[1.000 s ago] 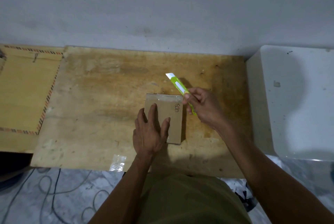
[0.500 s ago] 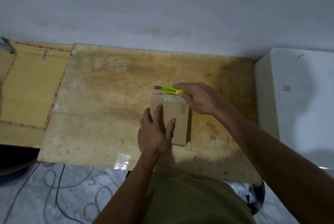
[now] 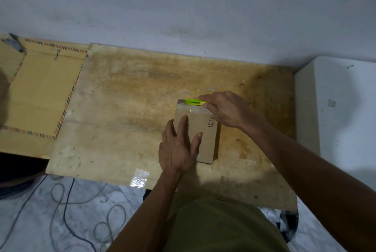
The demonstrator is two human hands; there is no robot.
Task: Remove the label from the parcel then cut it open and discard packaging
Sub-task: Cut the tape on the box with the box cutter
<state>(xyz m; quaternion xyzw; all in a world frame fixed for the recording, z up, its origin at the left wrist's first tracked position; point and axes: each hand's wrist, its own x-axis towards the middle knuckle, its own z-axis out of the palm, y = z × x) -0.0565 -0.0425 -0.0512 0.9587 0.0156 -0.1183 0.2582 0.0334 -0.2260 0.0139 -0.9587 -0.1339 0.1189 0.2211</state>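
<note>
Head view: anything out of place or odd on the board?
A crumpled clear plastic scrap hangs over the wooden board's near edge, left of the left hand. Nothing else stands out.

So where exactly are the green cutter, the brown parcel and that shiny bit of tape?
green cutter [image 3: 195, 102]: head view, handle middle.
brown parcel [image 3: 205, 138]: head view, bare top face.
shiny tape [image 3: 140, 177]: head view, its centre.

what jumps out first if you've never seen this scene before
The bright green cutter stands out most, held in the right hand along the far edge of the brown parcel in the middle of the worn wooden board. The left hand lies flat on the parcel's near half. A shiny scrap of clear plastic sits at the board's near edge.
</note>
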